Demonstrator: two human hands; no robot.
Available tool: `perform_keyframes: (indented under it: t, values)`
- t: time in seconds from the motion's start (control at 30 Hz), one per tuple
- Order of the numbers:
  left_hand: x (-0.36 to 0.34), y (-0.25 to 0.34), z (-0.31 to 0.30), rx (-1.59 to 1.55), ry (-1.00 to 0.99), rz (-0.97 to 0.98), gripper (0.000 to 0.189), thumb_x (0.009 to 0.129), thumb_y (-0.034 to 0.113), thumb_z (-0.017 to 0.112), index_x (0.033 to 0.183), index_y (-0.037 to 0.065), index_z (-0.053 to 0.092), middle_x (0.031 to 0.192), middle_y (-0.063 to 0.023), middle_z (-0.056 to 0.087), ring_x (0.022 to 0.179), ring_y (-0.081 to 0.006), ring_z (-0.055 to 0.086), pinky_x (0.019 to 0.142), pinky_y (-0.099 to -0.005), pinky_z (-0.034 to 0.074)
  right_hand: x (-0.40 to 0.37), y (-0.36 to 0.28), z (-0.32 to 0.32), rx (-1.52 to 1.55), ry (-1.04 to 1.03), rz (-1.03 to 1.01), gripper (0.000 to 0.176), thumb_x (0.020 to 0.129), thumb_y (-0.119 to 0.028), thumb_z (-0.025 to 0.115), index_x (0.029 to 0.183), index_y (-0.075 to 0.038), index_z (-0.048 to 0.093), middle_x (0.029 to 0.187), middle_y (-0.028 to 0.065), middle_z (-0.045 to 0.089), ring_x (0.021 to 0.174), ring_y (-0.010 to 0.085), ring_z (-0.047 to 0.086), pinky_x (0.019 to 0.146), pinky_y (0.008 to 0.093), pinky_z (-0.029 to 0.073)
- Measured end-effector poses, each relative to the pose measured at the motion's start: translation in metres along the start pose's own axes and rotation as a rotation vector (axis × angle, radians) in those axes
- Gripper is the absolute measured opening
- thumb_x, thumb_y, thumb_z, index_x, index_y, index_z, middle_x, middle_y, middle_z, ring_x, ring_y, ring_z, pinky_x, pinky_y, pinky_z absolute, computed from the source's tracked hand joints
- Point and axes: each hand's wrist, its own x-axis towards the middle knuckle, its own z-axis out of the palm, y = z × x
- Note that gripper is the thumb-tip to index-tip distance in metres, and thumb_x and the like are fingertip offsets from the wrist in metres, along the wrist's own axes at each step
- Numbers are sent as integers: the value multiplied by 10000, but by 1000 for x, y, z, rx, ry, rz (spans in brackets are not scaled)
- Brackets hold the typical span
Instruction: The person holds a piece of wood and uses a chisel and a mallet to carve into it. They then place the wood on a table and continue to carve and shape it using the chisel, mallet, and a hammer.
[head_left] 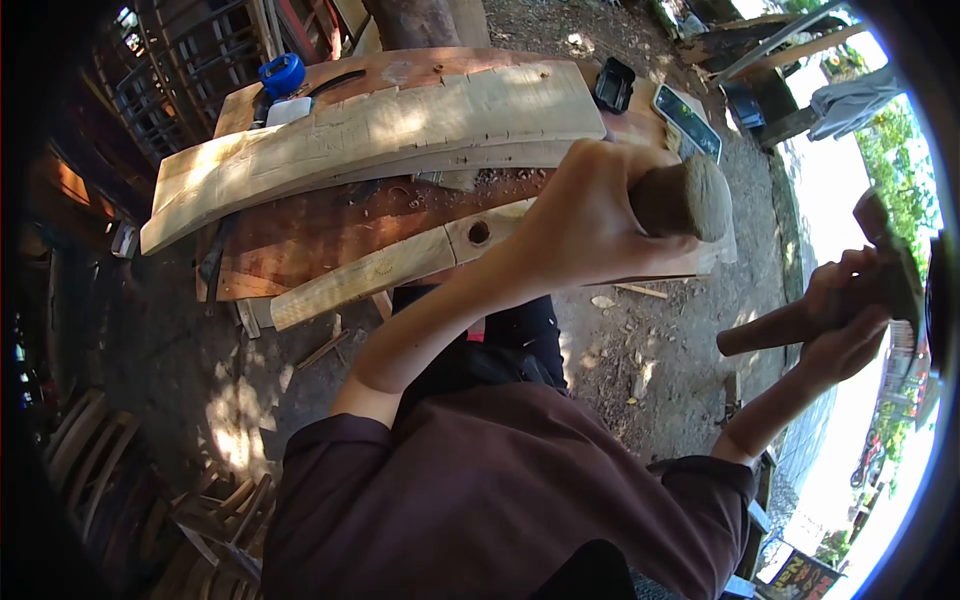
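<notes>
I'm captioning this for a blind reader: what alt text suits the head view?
A person's left hand grips a round-ended tool handle over a pale beam with a hole in it. The right hand holds a hammer out to the side. Curved planks lie on a reddish workbench outdoors.

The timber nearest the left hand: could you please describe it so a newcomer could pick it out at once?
On the reddish workbench lie several pale timbers. The one nearest the person, a narrow beam, runs towards the left hand. Unlike the broader curved plank beyond, it has a round hole in its face.
</notes>
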Motion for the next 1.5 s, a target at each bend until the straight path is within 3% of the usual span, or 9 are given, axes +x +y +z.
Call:
perform_keyframes:
  t: [0.2, 0.3, 0.4, 0.47, 0.57, 0.87, 0.93, 1.07, 1.5]
  values:
    - [0, 6, -4, 64, -37, 20, 200, 603, 117, 736, 719, -16, 642, 551, -74, 592, 474, -108, 554, 466, -260, 434, -10, -51, 44, -88, -418, 42, 497, 916, -339, 495, 1127, 110, 462, 909, 193, 601, 533, 105, 507, 423, 192, 354]
    - [-4, 8, -7, 55, 1, 12, 191, 626, 104, 732, 744, -18, 645, 567, -67, 608, 479, -89, 551, 468, -249, 442, 4, -84, 62, 37, -205, 116, 505, 943, -373, 411, 1115, 100, 461, 773, 118, 568, 487, 96, 472, 418, 166, 325]
    - [-4, 13, -9, -2, -6, -52, 180, 657, 95, 728, 756, -29, 643, 581, -66, 618, 489, -76, 574, 459, -231, 448, 86, -53, -19, 356, -1071, 412, 514, 912, -480, 400, 1060, 11, 425, 661, 57, 456, 522, 96, 453, 431, 206, 331]
    - [-3, 16, -8, -37, -21, -58, 184, 680, 94, 725, 770, -43, 641, 584, -73, 620, 493, -90, 601, 447, -221, 454, 17, -75, 38, 330, -384, 211, 438, 927, -421, 404, 1057, -7, 461, 678, 69, 504, 550, 91, 485, 449, 209, 357]
    - [-3, 11, -8, 31, -104, -90, 234, 720, 214, 757, 781, 11, 657, 674, -34, 645, 580, -68, 585, 538, -223, 465, -4, -61, 39, -275, -550, 136, 429, 931, -341, 445, 1012, 70, 537, 689, 94, 556, 461, 78, 446, 413, 193, 317]
    - [-1, 6, -2, 135, 13, 69, 293, 716, 260, 767, 770, -8, 659, 660, -32, 644, 597, -56, 583, 545, -212, 462, 21, -83, 41, 146, -55, -157, 760, 910, -569, 247, 1196, 130, 333, 579, 115, 476, 332, 114, 447, 251, 170, 374]
    - [0, 4, -1, 112, 22, 16, 293, 718, 264, 766, 769, -5, 660, 659, -30, 643, 593, -53, 580, 543, -210, 460, 14, -64, 24, -110, 101, 307, 469, 938, -455, 364, 922, 2, 469, 644, 81, 497, 515, 120, 458, 448, 225, 341]
    - [1, 0, 2, 1, 61, -2, 301, 723, 275, 761, 767, -5, 661, 657, -28, 642, 581, -47, 573, 533, -206, 455, -1, -67, 54, -288, -411, 173, 501, 952, -398, 384, 1047, 73, 526, 745, 98, 569, 491, 72, 461, 435, 189, 335]
    - [-13, 12, 11, 57, -31, 88, 340, 578, 133, 795, 846, -2, 638, 715, -87, 638, 627, -122, 605, 578, -274, 475, -16, -54, 40, -96, -279, 273, 499, 947, -369, 405, 1096, 103, 470, 702, 94, 531, 459, 100, 437, 397, 209, 332]
